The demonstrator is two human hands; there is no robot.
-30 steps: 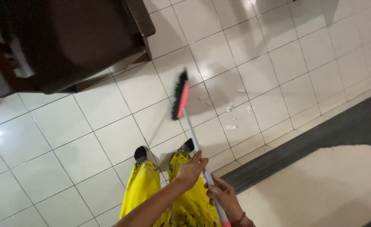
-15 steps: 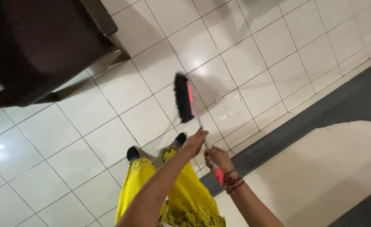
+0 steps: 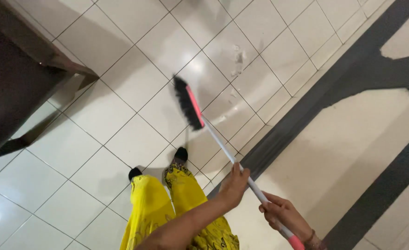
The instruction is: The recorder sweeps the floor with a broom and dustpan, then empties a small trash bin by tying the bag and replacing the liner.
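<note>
No packages, labels, signs or screens show anywhere in this view of the tiled floor

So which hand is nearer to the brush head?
Left. The left hand grips the handle higher up, closer to the brush head; the right hand holds the far end.

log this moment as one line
left hand: grips white broom handle | right hand: grips handle lower | black-bristled pink broom head: on white tiled floor

left hand [image 3: 234, 185] fingers curled shut | right hand [image 3: 283, 215] fingers curled shut
</note>
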